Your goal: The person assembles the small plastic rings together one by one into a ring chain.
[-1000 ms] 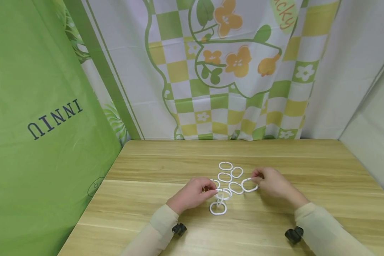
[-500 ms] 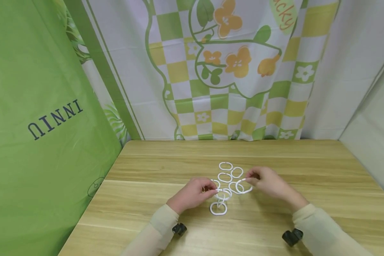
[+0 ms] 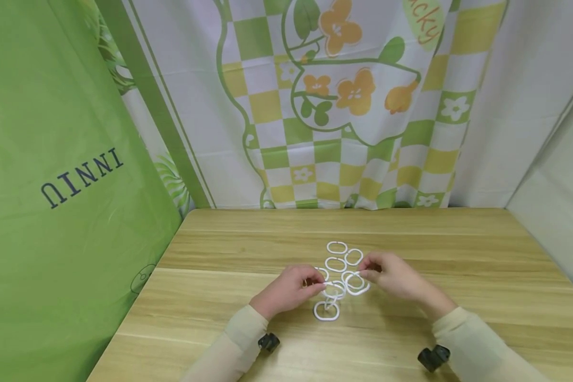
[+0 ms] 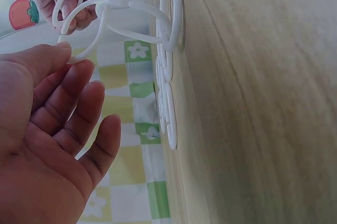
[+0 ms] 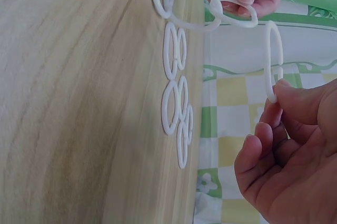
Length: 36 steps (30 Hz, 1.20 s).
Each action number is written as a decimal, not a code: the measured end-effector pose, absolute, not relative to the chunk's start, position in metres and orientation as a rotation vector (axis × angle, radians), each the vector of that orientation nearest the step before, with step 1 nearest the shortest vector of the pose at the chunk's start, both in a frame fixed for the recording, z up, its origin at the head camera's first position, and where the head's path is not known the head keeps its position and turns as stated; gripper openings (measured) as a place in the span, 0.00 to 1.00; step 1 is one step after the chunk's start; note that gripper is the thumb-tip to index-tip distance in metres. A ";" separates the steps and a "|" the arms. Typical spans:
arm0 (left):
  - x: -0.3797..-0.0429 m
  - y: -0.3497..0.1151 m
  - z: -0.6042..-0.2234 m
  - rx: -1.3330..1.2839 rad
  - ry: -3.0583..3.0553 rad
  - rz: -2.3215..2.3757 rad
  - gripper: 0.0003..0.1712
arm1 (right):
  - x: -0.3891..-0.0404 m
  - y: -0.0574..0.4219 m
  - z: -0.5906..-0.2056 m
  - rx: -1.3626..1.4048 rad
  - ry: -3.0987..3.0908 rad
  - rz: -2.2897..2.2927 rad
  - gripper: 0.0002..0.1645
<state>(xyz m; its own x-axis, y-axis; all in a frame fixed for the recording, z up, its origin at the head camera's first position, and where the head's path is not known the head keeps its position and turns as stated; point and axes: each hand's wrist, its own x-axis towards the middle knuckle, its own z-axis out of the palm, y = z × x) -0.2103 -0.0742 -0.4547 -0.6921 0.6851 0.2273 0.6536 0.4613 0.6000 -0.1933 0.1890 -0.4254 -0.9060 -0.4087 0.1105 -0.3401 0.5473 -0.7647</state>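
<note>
My left hand pinches a white oval plastic ring between thumb and index finger; its other fingers are loosely bent. Through that ring passes a second white link, which hangs down to a third link at the tabletop, so the three form a short chain. Between thumb and fingertips, my right hand pinches a separate white oval ring with a small gap in its side. This ring is held up in the air, close to the right of the left hand's ring and apart from it in the right wrist view.
Several loose white rings lie flat on the wooden table, just beyond and between the hands. Behind the table hangs a patterned curtain; a green cloth borders the left side. A black wrist camera sits at the right sleeve.
My right hand has moved left and slightly toward me with its ring, bringing it nearer the left hand. The left hand has stayed nearly still, while the hanging link below it has swung slightly.
</note>
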 end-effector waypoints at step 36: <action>-0.213 -0.070 -0.460 1.257 2.639 1.085 0.05 | -0.191 0.168 -0.439 -0.737 2.574 -1.327 0.05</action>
<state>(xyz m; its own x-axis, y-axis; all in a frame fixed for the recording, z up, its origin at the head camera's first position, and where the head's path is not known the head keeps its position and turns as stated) -0.2127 -0.0702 -0.4596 -0.6746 0.6906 0.2605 0.6742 0.4328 0.5984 -0.1908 0.1676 -0.4391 -0.8673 -0.4903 0.0863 -0.3546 0.4867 -0.7983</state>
